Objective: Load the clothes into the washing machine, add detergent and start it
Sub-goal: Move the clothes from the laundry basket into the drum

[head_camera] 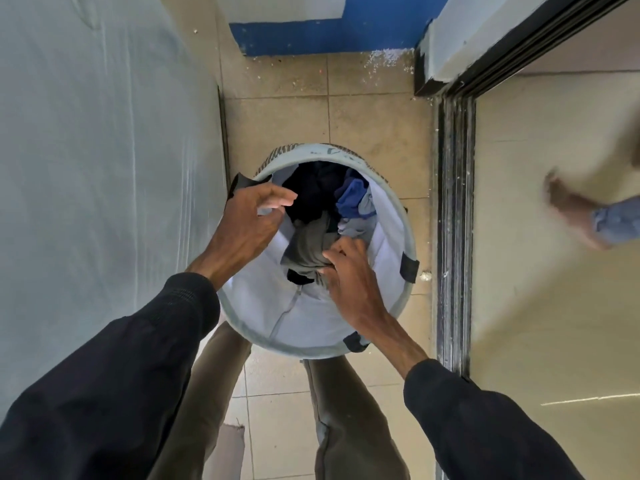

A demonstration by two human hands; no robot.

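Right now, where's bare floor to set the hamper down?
Free: tiled floor beyond the hamper, up to the blue wall base. Crowded: left hand and right hand fill the hamper mouth; the sliding-door track hems the right.

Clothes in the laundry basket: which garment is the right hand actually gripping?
The olive-grey garment at the near side of the laundry basket, bunched in the right hand. The black clothes and blue clothes lie deeper, untouched.
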